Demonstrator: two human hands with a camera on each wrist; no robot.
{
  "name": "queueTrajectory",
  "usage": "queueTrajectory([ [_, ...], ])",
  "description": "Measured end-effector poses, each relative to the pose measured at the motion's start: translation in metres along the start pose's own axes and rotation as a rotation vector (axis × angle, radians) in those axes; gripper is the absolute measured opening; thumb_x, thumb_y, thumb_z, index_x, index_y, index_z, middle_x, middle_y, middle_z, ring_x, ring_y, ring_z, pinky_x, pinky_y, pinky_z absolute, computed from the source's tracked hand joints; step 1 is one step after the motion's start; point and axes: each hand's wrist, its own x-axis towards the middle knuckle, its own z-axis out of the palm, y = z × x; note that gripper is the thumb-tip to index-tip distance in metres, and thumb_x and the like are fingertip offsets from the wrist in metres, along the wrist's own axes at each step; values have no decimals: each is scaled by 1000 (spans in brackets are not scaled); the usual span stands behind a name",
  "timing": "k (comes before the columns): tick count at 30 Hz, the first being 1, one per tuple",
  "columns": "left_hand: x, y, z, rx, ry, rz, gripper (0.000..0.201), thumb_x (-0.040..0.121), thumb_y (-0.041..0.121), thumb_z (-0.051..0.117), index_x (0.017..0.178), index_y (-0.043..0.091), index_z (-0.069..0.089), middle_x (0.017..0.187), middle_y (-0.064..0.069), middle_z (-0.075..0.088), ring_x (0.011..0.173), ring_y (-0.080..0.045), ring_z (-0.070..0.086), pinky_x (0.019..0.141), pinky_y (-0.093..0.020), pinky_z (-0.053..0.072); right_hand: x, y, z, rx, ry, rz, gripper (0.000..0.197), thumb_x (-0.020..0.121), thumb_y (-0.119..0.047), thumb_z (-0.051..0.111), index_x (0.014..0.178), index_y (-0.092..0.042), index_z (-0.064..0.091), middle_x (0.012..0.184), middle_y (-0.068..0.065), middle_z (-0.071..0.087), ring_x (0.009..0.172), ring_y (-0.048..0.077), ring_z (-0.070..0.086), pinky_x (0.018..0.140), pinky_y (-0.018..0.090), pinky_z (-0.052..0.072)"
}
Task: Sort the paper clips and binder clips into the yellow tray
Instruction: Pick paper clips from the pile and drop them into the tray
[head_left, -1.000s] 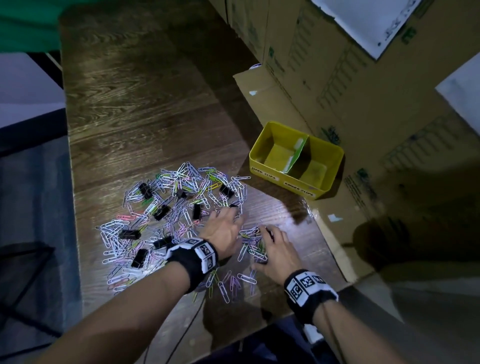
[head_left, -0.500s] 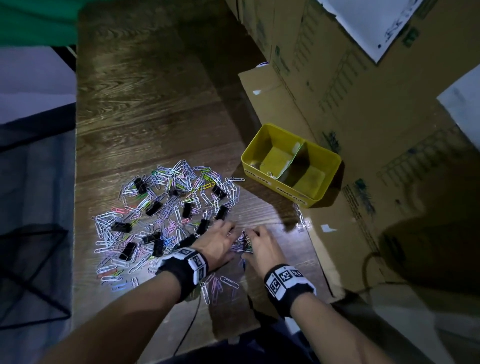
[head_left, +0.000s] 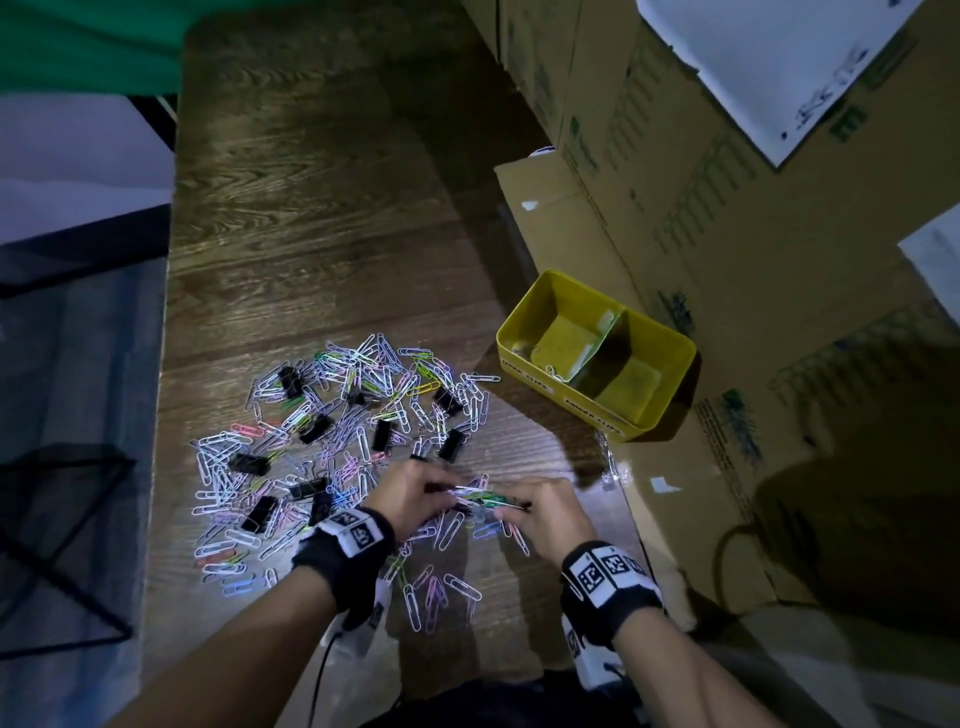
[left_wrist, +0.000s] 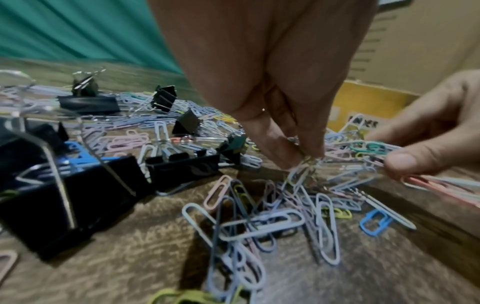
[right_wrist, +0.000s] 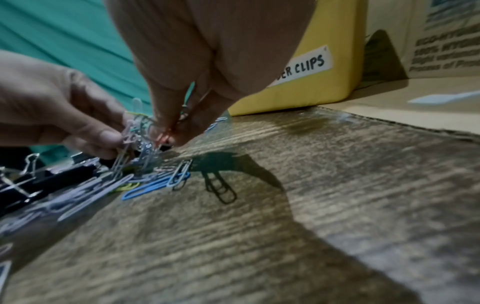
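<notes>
Clips (head_left: 343, 431): loose heap of coloured paper clips mixed with black binder clips (head_left: 382, 435), spread on the wooden table (head_left: 311, 218), left of the tray.
Tray (head_left: 519, 332): yellow, two compartments with a divider, at the table's right edge against cardboard boxes (head_left: 675, 156); a few paper clips lie in the left compartment; the label on its front wall partly reads "CLIPS".
Left hand (head_left: 415, 499): fingertips pinched on a tangle of paper clips (head_left: 480, 496) at the heap's near edge.
Right hand (head_left: 550, 519): thumb and fingers clamped on the same bunch, just beside the left hand, raised slightly off the table.
Wristbands (head_left: 605, 577): black, with printed markers, one on each wrist.
</notes>
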Motion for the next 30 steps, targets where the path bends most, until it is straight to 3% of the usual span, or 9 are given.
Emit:
queueTrajectory([
  [2,0,-5,-4,-118,-20,-77,27,79,14,71,104,24,70,90,19,65,65,9,58,62,-6,45,-2,-1,-4,53,3,-5,37,82,-25,72,118,-22,66,124,1,64,112,11,60,101,16,35],
  [6,0,-12,-16,-286,-9,-131,21,72,18,77,86,34,74,88,13,73,78,-8,68,79,-26,54,-2,1,-7,219,36,-3,32,75,-25,78,106,-23,72,109,-1,71,98,7,65,98,32,48],
  [9,1,-6,-28,-466,-1,-156,20,72,10,75,84,26,74,82,-1,74,64,-13,67,63,-23,54,-5,1,-13,265,68,-11,37,73,-24,79,109,-21,70,110,0,70,99,6,65,98,26,47],
  [11,3,-2,-40,-528,20,-151,20,69,12,76,84,25,75,81,0,74,67,-10,67,67,-21,53,-10,0,-18,338,100,-16,38,72,-23,80,108,-27,69,109,-1,71,97,5,66,95,25,49],
  [14,7,13,-60,-618,3,-130,20,65,13,76,84,22,76,82,-2,75,76,-16,69,75,-24,54,-16,-4,-26,534,191,-15,34,66,-18,83,85,-44,72,92,-9,74,82,10,67,82,25,55],
  [18,19,50,-93,-744,-11,1,24,64,5,72,83,19,75,80,-7,74,75,-18,70,73,-27,56,-25,-21,-43,798,296,-18,32,62,-11,83,83,-34,77,86,-2,75,76,14,67,80,37,56],
  [24,56,107,-132,-977,-3,157,25,65,-1,64,82,14,76,76,-4,73,69,-13,68,70,-23,57,-34,-55,-79,948,448,-146,25,64,-1,78,81,-20,77,79,1,75,66,9,67,51,17,52],
  [27,84,126,-134,-1105,29,148,23,68,-6,63,85,6,74,78,-7,73,73,-15,69,73,-24,57,-31,-68,-97,939,521,-205,27,61,-12,79,86,-23,77,86,4,75,78,20,70,66,28,59],
  [30,113,136,-117,-1042,103,83,22,75,-12,63,95,-4,67,78,-9,73,70,-14,68,71,-23,57,-17,-81,-117,991,613,-233,27,63,-5,77,86,-18,76,82,0,75,78,15,70,76,27,58],
])
